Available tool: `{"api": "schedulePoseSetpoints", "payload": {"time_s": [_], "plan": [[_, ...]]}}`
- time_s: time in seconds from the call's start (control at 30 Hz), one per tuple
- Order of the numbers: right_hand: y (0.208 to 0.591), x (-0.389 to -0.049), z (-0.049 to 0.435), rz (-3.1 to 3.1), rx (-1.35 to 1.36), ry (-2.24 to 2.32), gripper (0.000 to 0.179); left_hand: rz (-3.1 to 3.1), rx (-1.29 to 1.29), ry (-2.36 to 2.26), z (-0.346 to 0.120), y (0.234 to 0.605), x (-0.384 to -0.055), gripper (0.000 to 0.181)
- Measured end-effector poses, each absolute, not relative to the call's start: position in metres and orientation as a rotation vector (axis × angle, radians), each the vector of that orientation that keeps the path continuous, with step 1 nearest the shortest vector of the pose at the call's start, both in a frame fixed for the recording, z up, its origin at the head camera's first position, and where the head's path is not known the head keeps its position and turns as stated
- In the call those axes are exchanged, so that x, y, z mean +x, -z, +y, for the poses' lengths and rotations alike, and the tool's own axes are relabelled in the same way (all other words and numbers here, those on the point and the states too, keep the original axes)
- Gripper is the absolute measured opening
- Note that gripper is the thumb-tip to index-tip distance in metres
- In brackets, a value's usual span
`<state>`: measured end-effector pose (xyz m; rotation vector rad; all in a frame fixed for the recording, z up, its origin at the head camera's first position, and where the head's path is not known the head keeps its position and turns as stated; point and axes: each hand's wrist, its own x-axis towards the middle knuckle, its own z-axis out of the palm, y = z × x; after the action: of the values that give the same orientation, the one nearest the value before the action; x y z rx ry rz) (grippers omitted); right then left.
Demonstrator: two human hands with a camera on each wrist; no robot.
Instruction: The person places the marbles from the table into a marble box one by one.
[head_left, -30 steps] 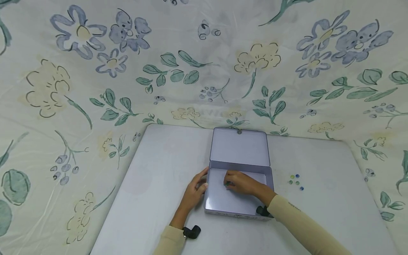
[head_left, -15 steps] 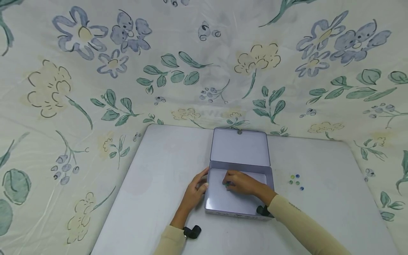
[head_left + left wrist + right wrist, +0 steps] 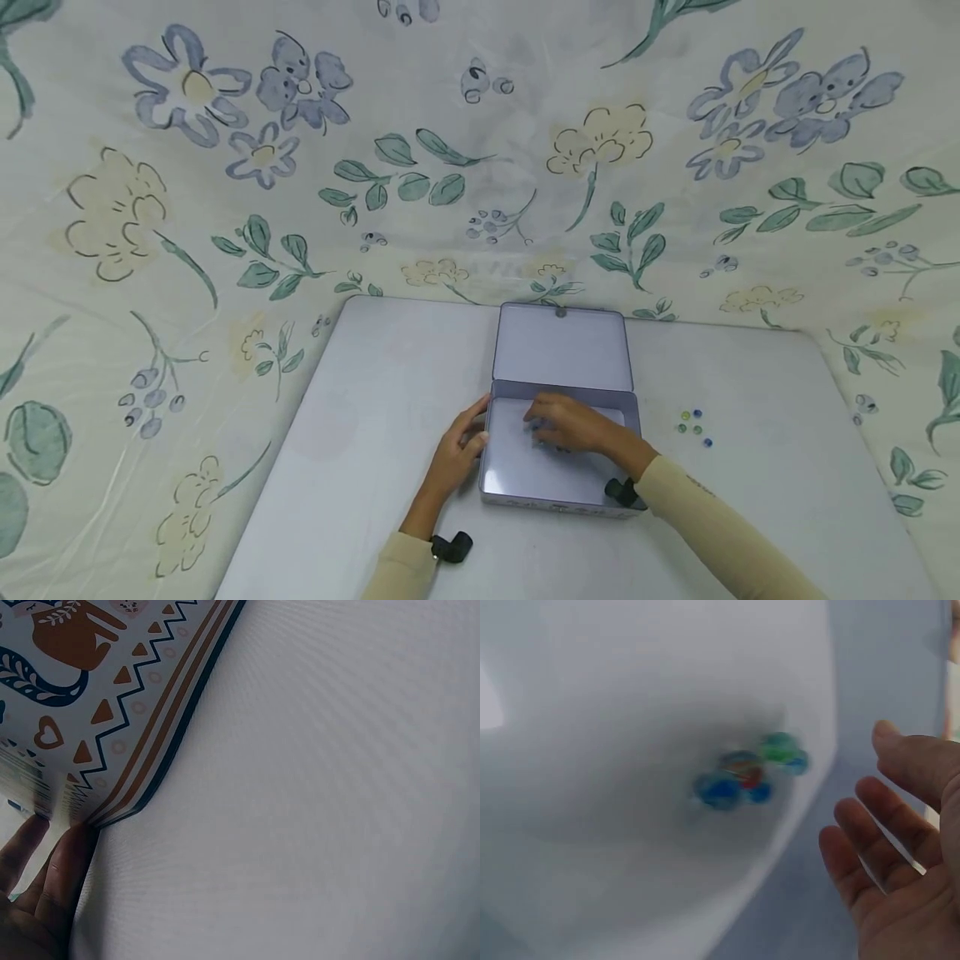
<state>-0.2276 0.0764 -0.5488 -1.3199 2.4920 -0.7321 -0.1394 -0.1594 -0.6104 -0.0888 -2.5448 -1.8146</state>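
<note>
A tin box (image 3: pixel 517 482) with a pale inside stands on the table, its hinged lid (image 3: pixel 562 346) thrown back. Inside it my right hand (image 3: pixel 573 423) is spread over the floor, thumb and fingers apart. Several glass marbles (image 3: pixel 739 780), blue, green and one with red, lie grouped beside that hand in the right wrist view, blurred and not held. My left hand (image 3: pixel 453 454) touches the outer left wall of the box. In the left wrist view its fingertips (image 3: pixel 73 844) press at a corner of the patterned tin.
Several loose marbles (image 3: pixel 697 430), green, yellowish and blue, sit on the white table (image 3: pixel 772 500) right of the box. Behind the table hangs a flowered cloth (image 3: pixel 442 233). Each wrist wears a black camera (image 3: pixel 452 547).
The right hand's fingers, earlier curled round marbles over the box floor, have opened and let them go. The left hand stays at the box wall.
</note>
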Motion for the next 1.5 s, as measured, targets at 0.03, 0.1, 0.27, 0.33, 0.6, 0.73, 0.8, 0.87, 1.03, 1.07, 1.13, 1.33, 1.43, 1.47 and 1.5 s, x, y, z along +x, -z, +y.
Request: {"api": "schedulePoseSetpoints", "payload": {"time_s": [0.03,0.1,0.27,0.33,0.6,0.73,0.8,0.87,1.03,1.07,1.13,1.33,1.43,1.47,1.5], "plan": [[0.546,-0.228,0.077,2.484,-1.323,0.752,0.026,-2.542,-0.094,1.815,-0.159,0.610,-0.139,0.056],[0.541,-0.229,0.078,2.473,-1.321,0.780,0.026,-2.547,-0.073,1.822,-0.159,0.610,-0.139,0.056],[0.526,-0.227,0.083,2.456,-1.292,0.805,0.025,-2.542,-0.039,1.834,-0.158,0.610,-0.137,0.057],[0.520,-0.225,0.086,2.448,-1.276,0.807,0.025,-2.535,-0.031,1.845,-0.156,0.605,-0.135,0.056],[0.502,-0.222,0.109,2.503,-1.333,0.863,0.022,-2.523,-0.022,1.829,-0.157,0.609,-0.137,0.054],[0.495,-0.220,0.127,2.581,-1.384,0.956,0.020,-2.532,-0.026,1.828,-0.158,0.611,-0.137,0.054],[0.491,-0.219,0.134,2.612,-1.391,0.995,0.020,-2.547,-0.013,1.821,-0.158,0.612,-0.137,0.054],[0.488,-0.219,0.141,2.639,-1.377,1.027,0.021,-2.552,-0.009,1.822,-0.157,0.611,-0.137,0.055],[0.483,-0.214,0.161,2.704,-1.319,1.085,0.021,-2.550,-0.022,1.832,-0.157,0.610,-0.137,0.055],[0.482,-0.212,0.165,2.718,-1.297,1.094,0.021,-2.549,-0.023,1.834,-0.156,0.610,-0.138,0.055],[0.483,-0.209,0.174,2.750,-1.251,1.108,0.022,-2.551,-0.029,1.833,-0.156,0.609,-0.138,0.055],[0.491,-0.204,0.202,2.833,-1.084,1.137,0.023,-2.551,-0.031,1.822,-0.156,0.608,-0.138,0.056],[0.494,-0.203,0.215,2.865,-1.057,1.135,0.022,-2.547,-0.036,1.805,-0.156,0.608,-0.138,0.056],[0.495,-0.203,0.218,2.879,-1.051,1.133,0.022,-2.545,-0.036,1.801,-0.156,0.608,-0.139,0.055],[0.495,-0.203,0.222,2.898,-1.047,1.126,0.022,-2.540,-0.036,1.801,-0.156,0.608,-0.139,0.055]]}}
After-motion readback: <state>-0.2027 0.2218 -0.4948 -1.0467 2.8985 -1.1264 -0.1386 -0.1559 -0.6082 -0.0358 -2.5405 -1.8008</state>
